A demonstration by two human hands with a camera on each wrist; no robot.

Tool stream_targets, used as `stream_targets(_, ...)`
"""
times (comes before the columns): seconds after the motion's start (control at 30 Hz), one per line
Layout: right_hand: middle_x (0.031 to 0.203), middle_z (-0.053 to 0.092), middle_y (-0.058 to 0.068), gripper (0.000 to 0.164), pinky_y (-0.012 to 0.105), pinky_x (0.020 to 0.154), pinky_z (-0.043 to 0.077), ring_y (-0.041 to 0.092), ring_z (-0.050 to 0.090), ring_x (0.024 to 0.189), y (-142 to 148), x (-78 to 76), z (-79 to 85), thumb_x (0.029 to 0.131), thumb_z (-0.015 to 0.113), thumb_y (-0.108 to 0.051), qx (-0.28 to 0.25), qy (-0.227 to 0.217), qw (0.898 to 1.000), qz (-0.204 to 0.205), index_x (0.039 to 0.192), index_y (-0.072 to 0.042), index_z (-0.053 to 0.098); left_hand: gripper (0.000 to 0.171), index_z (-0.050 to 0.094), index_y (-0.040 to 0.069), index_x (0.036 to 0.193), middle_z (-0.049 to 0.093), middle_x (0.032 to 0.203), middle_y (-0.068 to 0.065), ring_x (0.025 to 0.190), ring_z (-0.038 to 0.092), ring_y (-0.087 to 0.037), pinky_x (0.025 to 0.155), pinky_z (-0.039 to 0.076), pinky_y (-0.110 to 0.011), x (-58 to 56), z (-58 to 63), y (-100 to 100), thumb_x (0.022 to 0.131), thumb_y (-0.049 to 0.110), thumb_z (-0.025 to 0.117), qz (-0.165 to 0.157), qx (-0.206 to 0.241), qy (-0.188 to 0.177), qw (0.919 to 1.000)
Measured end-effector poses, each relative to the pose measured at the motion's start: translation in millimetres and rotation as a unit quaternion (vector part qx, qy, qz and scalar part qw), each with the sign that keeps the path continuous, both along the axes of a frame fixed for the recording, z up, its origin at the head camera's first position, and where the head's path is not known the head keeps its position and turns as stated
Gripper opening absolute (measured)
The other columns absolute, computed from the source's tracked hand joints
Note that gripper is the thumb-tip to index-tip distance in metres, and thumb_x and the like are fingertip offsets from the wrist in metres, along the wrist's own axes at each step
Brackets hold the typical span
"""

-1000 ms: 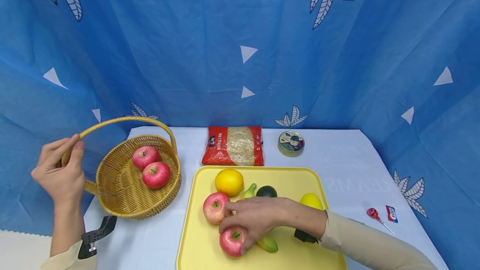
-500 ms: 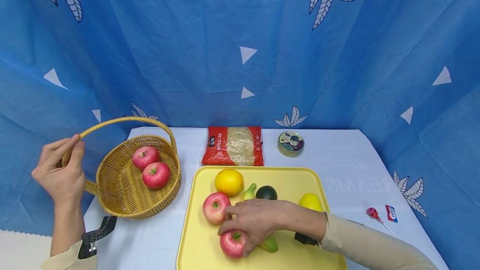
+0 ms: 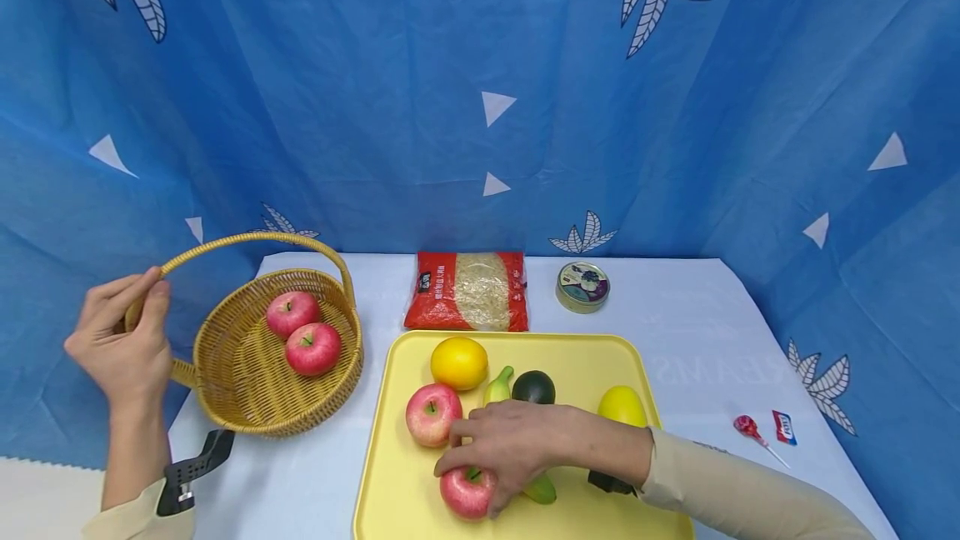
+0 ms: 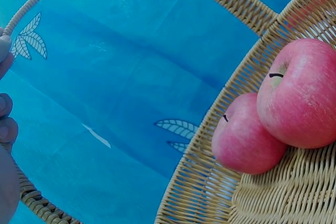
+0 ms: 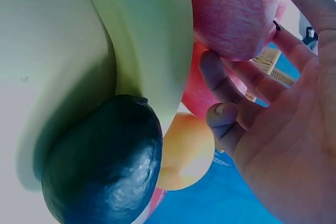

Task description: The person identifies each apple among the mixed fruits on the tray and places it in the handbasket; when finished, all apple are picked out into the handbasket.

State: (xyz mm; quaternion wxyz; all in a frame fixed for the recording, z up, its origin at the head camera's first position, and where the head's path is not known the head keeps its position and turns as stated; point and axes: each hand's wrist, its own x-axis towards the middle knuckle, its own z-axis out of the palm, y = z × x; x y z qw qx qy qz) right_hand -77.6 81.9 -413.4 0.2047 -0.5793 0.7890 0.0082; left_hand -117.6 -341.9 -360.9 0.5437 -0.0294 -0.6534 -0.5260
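The round, smooth, red-pink apple at the bottom middle of the head view could slip away from me, I think. It is shiny and my right hand comes at it from one side, so a weak squeeze might let it roll across the flat yellow tray. Just above it sits another round red-pink apple, and my knuckles are near enough to bump it. The curved green-yellow banana is partly under my hand, so a low sideways pull might drag it along.

On the left of the view, my left hand pinches the thin, woven, tan handle of the round wicker basket. If I tugged that handle hard, the basket could tip. Then the upper red apple and the lower red apple inside might roll.

Now my right fingers. They are bent, and spread about as wide as the apple. My thumb is on its right side, and my pointing finger goes over its top left, so I grip it between them. My last two fingers curl below and don't hold anything. I can't tell if the apple is off the tray at all.
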Motion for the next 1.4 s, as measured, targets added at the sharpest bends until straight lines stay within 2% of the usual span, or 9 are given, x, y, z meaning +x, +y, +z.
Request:
stream_targets(0.17,0.128,0.05,-0.018,0.079,0.026,0.098,0.047,0.004,0.052,0.108,-0.8,0.8,-0.9,0.075,0.081,-0.062,0.011,-0.005,1.0,-0.001,0.144,-0.049,0.045,0.016,0.075,-0.01,0.101,0.072,0.094,0.001,0.088,0.061,-0.006,0.071,0.045,-0.012,-0.4,-0.5,0.1,0.086,-0.004,0.075,0.002,-0.002,-0.003,1.0)
stream_targets(0.4,0.131,0.05,-0.016,0.081,0.026,0.099,0.047,0.005,0.052,0.11,-0.3,1.4,-4.1,0.075,0.079,-0.064,0.014,0.005,1.0,0.005,0.146,-0.049,0.043,0.016,0.075,-0.01,0.101,0.072,0.094,0.001,0.089,0.062,-0.007,0.072,0.046,-0.012,-0.3,0.2,1.1,0.086,-0.004,0.075,0.001,0.001,-0.004,1.0)
stream_targets(0.77,0.128,0.051,-0.015,0.077,0.022,0.097,0.046,0.004,0.052,0.106,0.5,2.5,-6.6,0.078,0.078,-0.063,-0.002,0.022,1.0,0.02,0.146,-0.047,0.045,0.016,0.075,-0.01,0.101,0.072,0.094,0.0,0.089,0.062,-0.007,0.073,0.048,-0.012,0.1,0.1,1.4,0.087,-0.003,0.075,-0.001,0.003,-0.005,1.0)
stream_targets(1.4,0.126,0.052,-0.014,0.073,0.023,0.093,0.046,0.004,0.052,0.102,0.6,4.6,-5.5,0.08,0.073,-0.064,-0.004,0.036,0.999,0.03,0.145,-0.046,0.045,0.016,0.075,-0.011,0.101,0.072,0.094,-0.001,0.089,0.063,-0.007,0.073,0.048,-0.012,0.3,-0.9,-0.2,0.087,-0.004,0.075,-0.002,0.005,-0.005,1.0)
